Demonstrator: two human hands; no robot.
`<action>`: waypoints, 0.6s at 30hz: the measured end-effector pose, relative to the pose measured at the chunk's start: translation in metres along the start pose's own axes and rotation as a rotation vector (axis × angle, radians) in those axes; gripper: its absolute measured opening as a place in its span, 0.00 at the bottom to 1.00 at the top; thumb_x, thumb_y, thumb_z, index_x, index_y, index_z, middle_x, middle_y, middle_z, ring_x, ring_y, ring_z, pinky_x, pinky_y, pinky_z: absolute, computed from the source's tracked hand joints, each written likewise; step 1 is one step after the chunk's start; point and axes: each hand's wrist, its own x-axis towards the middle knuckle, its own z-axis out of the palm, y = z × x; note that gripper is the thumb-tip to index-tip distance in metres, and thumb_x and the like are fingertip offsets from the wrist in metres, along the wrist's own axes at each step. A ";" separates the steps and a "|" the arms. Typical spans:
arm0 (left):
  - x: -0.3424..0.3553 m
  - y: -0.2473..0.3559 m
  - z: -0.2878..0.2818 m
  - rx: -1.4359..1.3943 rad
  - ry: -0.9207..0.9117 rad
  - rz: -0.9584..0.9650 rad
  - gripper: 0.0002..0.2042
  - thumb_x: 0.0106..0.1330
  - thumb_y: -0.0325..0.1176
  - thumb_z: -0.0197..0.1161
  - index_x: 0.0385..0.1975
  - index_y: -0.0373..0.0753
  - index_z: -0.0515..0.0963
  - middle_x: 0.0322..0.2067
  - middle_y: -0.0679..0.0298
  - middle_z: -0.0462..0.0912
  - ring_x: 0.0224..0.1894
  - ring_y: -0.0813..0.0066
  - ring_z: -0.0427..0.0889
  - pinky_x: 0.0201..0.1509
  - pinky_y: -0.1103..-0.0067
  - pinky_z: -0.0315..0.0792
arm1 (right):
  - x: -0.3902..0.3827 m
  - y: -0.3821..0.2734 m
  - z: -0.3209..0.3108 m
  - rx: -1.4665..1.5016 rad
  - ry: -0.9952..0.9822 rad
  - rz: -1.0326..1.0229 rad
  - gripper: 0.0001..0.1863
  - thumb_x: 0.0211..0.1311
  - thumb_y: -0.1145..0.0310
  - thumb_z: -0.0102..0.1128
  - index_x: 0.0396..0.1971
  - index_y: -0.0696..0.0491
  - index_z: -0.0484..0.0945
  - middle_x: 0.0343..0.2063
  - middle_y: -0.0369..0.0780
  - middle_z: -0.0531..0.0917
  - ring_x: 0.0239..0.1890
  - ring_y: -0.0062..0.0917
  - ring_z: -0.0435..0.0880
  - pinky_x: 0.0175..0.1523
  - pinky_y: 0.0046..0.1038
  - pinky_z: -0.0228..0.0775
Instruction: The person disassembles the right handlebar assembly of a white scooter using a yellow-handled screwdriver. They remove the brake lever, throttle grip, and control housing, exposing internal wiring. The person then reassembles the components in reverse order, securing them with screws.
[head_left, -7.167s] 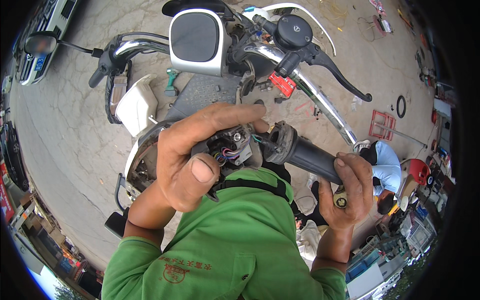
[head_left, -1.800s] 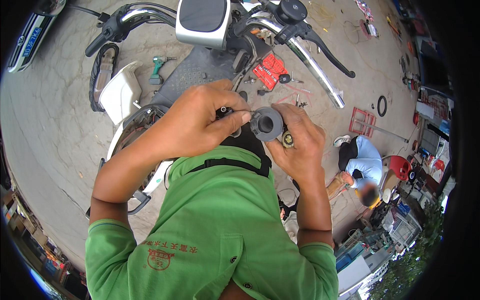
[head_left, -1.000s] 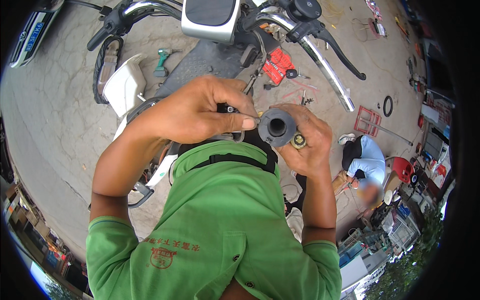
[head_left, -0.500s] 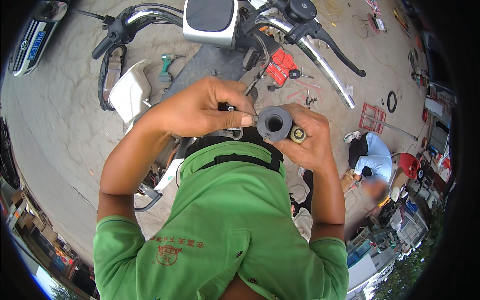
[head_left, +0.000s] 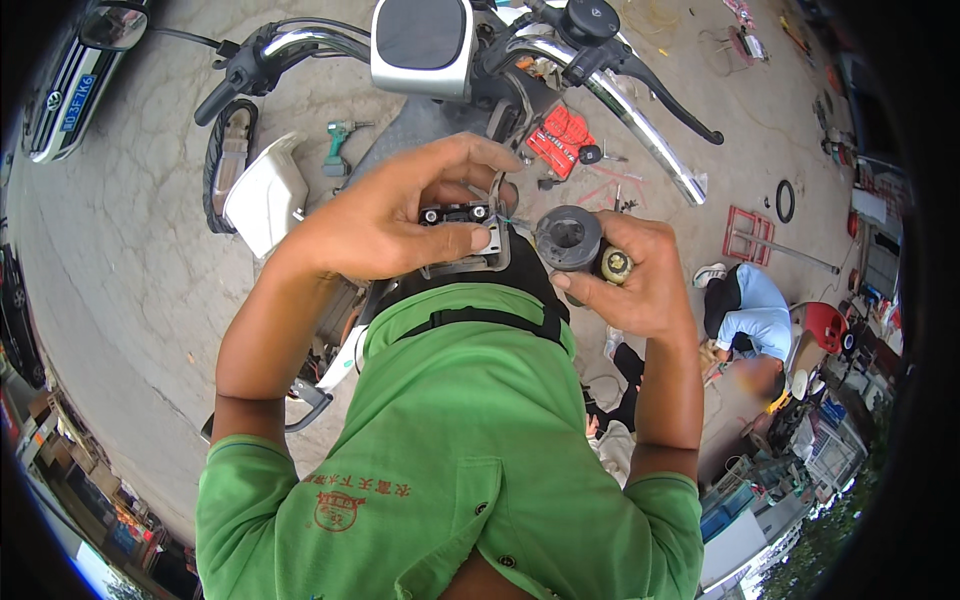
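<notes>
My left hand (head_left: pixel 385 225) is closed around a small black and silver fitting (head_left: pixel 455 213) with two round screw heads, its thumb pressed across the metal. A thin greenish wire shows at the fitting's right side. To the right, my right hand (head_left: pixel 640 270) grips a dark grey roll of tape (head_left: pixel 568 238) by its edge, between thumb and fingers. The same hand also holds a slim handle with a yellowish round end (head_left: pixel 616 265), whose shaft is hidden. A narrow gap separates the tape from the fitting.
A scooter with chrome handlebars (head_left: pixel 640 110) stands before me. A white body panel (head_left: pixel 268 195), a green power drill (head_left: pixel 342 148) and a red tool case (head_left: pixel 563 140) lie on the ground. A person in light blue (head_left: pixel 755 315) crouches at right; a parked car (head_left: pixel 85 80) stands far left.
My hands have moved apart. The right hand with the tape has shifted slightly right, and the left thumb has left the tape's edge and now lies on the fitting.
</notes>
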 end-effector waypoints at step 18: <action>-0.082 0.097 0.111 1.459 -0.125 0.857 0.19 0.47 0.27 0.70 0.42 0.34 0.80 0.38 0.57 0.79 0.41 0.62 0.79 0.42 0.70 0.73 | -0.015 -0.005 0.012 0.010 0.107 0.142 0.17 0.46 0.73 0.74 0.38 0.60 0.84 0.26 0.35 0.83 0.29 0.15 0.78 0.36 0.21 0.72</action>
